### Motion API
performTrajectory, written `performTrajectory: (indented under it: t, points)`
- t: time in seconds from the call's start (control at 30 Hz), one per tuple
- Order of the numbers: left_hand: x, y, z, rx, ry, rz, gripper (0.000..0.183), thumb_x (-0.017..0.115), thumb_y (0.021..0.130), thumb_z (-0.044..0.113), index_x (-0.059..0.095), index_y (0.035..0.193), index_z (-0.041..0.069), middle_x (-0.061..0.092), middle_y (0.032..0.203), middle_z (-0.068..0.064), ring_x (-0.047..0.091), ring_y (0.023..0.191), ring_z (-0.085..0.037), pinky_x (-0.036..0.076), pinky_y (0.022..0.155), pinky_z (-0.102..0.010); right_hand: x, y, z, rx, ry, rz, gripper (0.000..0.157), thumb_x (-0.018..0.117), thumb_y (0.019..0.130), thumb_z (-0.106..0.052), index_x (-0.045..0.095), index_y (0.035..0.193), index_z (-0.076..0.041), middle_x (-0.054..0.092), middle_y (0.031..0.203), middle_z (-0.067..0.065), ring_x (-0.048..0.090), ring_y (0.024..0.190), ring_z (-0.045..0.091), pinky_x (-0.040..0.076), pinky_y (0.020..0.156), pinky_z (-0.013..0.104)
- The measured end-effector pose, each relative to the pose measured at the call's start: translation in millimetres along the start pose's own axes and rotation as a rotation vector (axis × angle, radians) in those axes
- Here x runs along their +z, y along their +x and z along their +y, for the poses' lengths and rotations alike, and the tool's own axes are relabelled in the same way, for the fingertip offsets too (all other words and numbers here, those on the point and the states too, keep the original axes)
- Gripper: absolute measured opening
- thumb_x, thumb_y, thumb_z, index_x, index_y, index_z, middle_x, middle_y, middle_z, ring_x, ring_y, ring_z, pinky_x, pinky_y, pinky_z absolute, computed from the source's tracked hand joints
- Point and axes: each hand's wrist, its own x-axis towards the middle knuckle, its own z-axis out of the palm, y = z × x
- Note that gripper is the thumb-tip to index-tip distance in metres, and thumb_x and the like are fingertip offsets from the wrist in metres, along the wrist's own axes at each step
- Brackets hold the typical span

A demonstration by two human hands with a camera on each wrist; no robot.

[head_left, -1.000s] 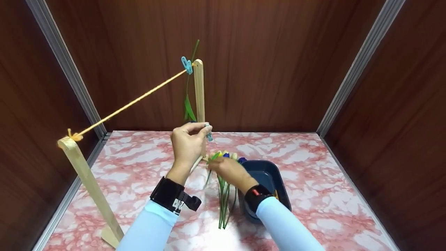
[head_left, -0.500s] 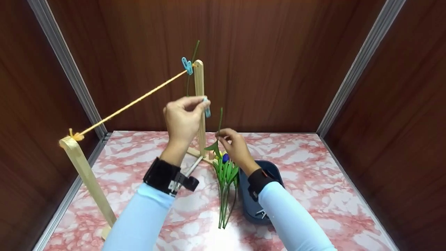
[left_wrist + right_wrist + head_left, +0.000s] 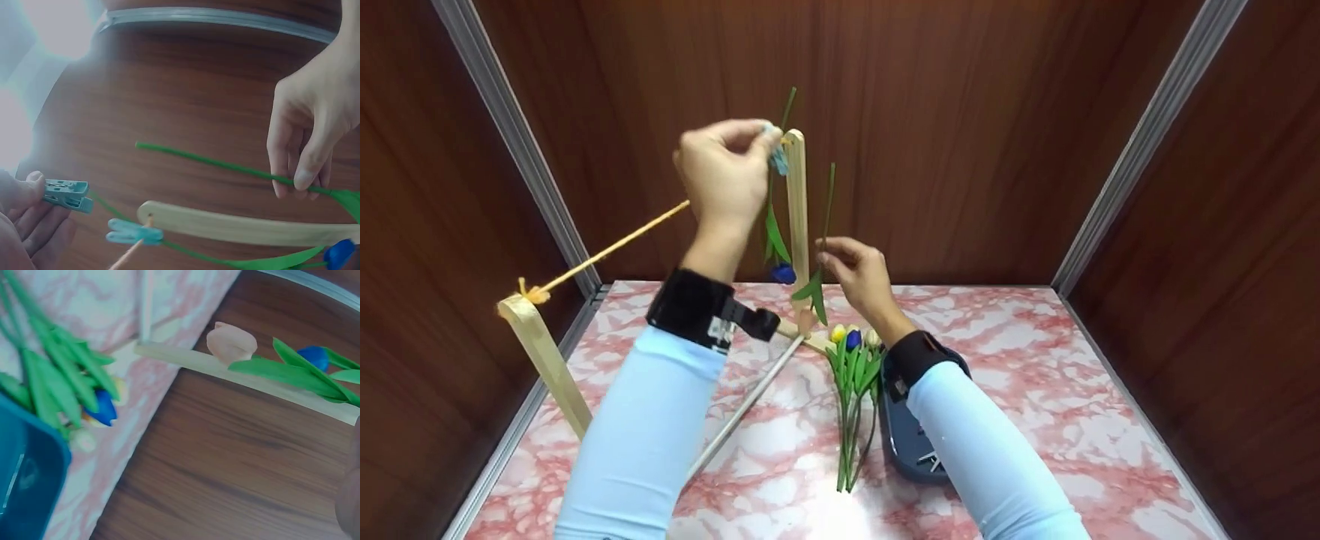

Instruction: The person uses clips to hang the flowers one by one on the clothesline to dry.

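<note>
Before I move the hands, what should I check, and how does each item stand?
1. Held clothespin pinched in the left hand: ok.
2. Pink flower held by its stem in the right hand: ok.
3. Blue flower clipped to the line by a second clothespin: ok.
4. Pink flower's stem at the line: not ok, apart from it.
5. Whole line free: cannot tell, the left hand hides part in the head view.

My head camera looks forward and down across the surface (image 3: pixel 1035 420) from farthest back. Both wrist cameras sit closer, rolled sideways, facing the wooden wall (image 3: pixel 197 84); they share the flower (image 3: pixel 232 343) in my right hand (image 3: pixel 309 121), and the right one also catches the tray (image 3: pixel 39 464).
</note>
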Motion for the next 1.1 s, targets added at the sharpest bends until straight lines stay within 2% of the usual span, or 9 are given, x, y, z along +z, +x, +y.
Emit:
performTrajectory:
  t: [0.13,0.27,0.37,0.5,0.6,0.93,1.1]
  points:
    - [-6.6,13.2,2.7,-0.053,0.018,0.028,0.013,0.089,0.093,0.024,0.089,0.102,0.016,0.087,0.098,-0.003,0.073,0.080,-0.003,0.053,0.088,-0.023,1.1,10.6,-11.6,0.006,0.022,0.005,0.023,0.073,0.102,-0.004,0.079,0.124,0.003,0.080,0.125,0.023,0.079,0.113,0.034,0.063,0.090,0.020]
    - [-7.0,19.9,2.0,-0.106,0.028,0.044,0.011,0.088,0.094,0.025,0.090,0.102,0.017,0.087,0.097,-0.003,0.070,0.080,-0.003,0.051,0.084,-0.022,3.4,19.3,-21.9,0.029,0.094,-0.021,0.024,0.071,0.103,-0.003,0.077,0.125,0.006,0.080,0.123,0.025,0.079,0.110,0.038,0.067,0.094,0.032]
    - [-5.8,23.6,1.2,-0.124,0.036,0.050,0.011,0.088,0.094,0.026,0.090,0.102,0.018,0.087,0.097,-0.002,0.070,0.080,-0.003,0.053,0.087,-0.024,6.5,24.5,-29.4,0.046,0.161,-0.025,0.024,0.070,0.103,0.000,0.077,0.124,0.008,0.080,0.119,0.027,0.081,0.101,0.032,0.068,0.094,0.040]
    - [-5.8,29.6,0.5,-0.128,0.056,0.064,0.010,0.087,0.094,0.027,0.090,0.101,0.019,0.087,0.096,0.000,0.070,0.080,-0.002,0.055,0.093,-0.026,14.3,32.3,-39.6,0.040,0.178,-0.016,0.024,0.070,0.102,0.000,0.077,0.124,0.008,0.080,0.117,0.027,0.078,0.093,0.014,0.069,0.089,0.034]
    - [-6.3,33.4,-0.4,-0.143,0.056,0.077,0.009,0.087,0.094,0.026,0.090,0.100,0.019,0.087,0.095,0.000,0.069,0.080,-0.003,0.054,0.092,-0.027,23.6,38.9,-48.7,0.026,0.178,-0.035,0.026,0.071,0.102,-0.002,0.076,0.126,0.008,0.080,0.122,0.025,0.076,0.094,0.009,0.068,0.089,0.031]
    - [2.3,40.5,-12.6,-0.197,0.072,0.079,0.005,0.086,0.095,0.024,0.090,0.095,0.021,0.085,0.088,0.004,0.065,0.078,-0.002,0.055,0.094,-0.030,43.6,52.0,-64.4,0.128,0.107,-0.076,0.026,0.072,0.103,-0.006,0.079,0.127,0.001,0.081,0.119,0.022,0.070,0.088,0.007,0.066,0.085,0.025]
    - [6.7,43.5,-12.6,-0.244,0.098,0.078,0.005,0.086,0.094,0.024,0.090,0.094,0.021,0.082,0.084,0.008,0.066,0.075,-0.001,0.055,0.085,-0.026,47.3,57.4,-66.6,0.134,0.099,-0.106,0.026,0.072,0.104,-0.007,0.079,0.128,0.000,0.080,0.121,0.023,0.078,0.099,0.020,0.068,0.091,0.032]
